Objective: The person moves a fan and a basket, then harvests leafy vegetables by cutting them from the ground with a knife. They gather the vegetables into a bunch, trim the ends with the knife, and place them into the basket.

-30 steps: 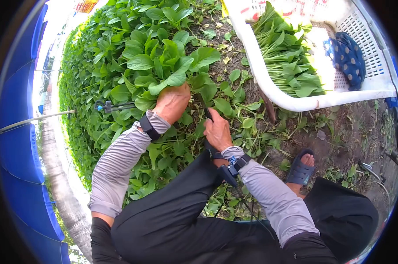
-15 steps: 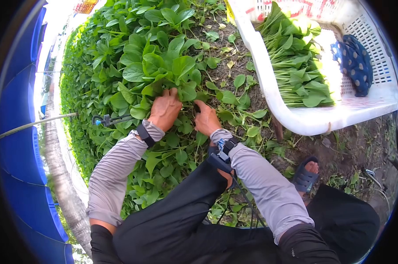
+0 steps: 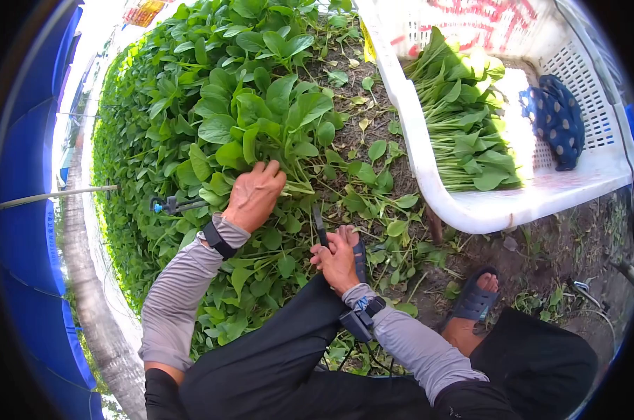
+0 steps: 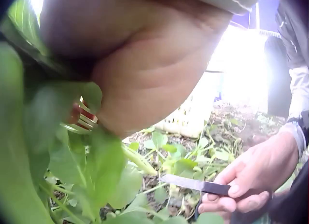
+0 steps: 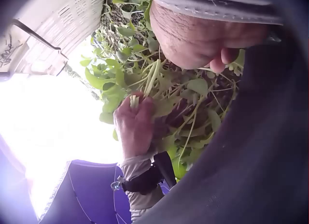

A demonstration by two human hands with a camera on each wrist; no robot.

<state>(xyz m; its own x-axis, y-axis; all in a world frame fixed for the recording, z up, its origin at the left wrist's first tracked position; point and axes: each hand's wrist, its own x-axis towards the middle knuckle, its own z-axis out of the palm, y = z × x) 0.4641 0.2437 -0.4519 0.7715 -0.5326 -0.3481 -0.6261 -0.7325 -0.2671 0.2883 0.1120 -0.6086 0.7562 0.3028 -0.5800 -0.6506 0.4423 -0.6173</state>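
My left hand [image 3: 255,196] grips a bunch of leafy greens [image 3: 310,108] low on the stems. Their pale cut ends [image 3: 299,187] stick out to the right of the fist, and in the right wrist view the stems [image 5: 152,78] jut past the fingers. Below and to the right, my right hand [image 3: 338,264] holds a small knife [image 3: 320,224] by its black handle, blade pointing away from me. In the left wrist view the knife's blade [image 4: 183,182] lies close by the stem ends, its tip right near them.
A white plastic basket [image 3: 464,220] at the upper right holds a row of cut greens [image 3: 464,126] and a blue dotted cloth [image 3: 559,122]. Dense growing plants [image 3: 142,140] fill the left. A small sprinkler stake [image 3: 173,204] stands beside my left wrist. Sandalled feet [image 3: 474,304] rest on the soil.
My right hand and the knife have drawn back toward me, away from the stem bases. The left hand has shifted slightly nearer with the bunch, whose cut stem ends now show.
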